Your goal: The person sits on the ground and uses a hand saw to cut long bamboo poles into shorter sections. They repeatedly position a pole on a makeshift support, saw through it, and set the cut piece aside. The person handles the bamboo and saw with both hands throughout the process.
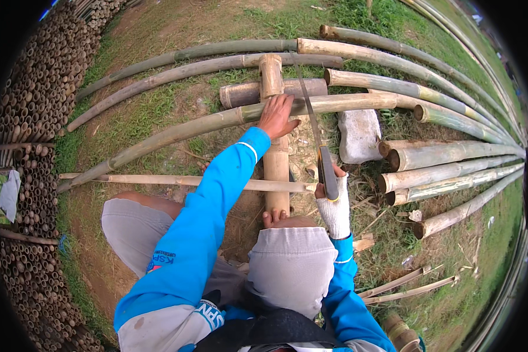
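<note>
My right hand, in a white fingerless glove, grips the dark handle of a hand saw. The saw's long blade points away from me and lies across a long bamboo pole. My bare left hand presses down on that pole just left of the blade, its fingers over the top and thumb to the right. Beneath the pole, a thick bamboo support runs away from me, with my toes against its near end. A short crosswise bamboo piece lies under the support's far end.
A pale stone block sits right of the saw. Several cut bamboo poles fan out at the right, and longer poles lie beyond. A thin bamboo strip crosses in front of my knees. Stacked bamboo fills the left.
</note>
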